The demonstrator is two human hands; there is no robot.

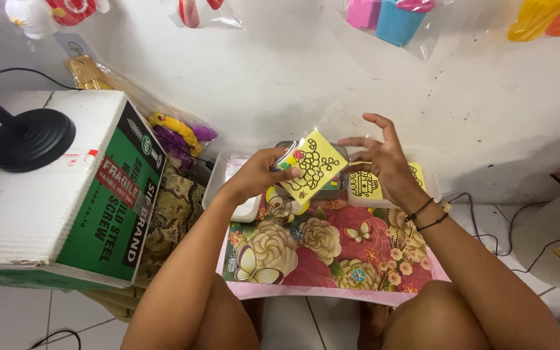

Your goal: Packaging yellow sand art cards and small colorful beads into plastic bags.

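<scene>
Left hand [258, 174] pinches a yellow picture card [312, 166] at its nine-o'clock edge; right hand [384, 159], fingers spread, hovers at three o'clock. Card appears light, bendable (best gripped by edges).

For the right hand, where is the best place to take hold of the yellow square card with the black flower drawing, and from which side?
Probably its free right edge, approached from the right. The yellow square card is tilted and the left hand already pinches its left edge, while the open right hand waits beside the free edge. The card is thin and flat, so pinch it between thumb and fingers.
</scene>
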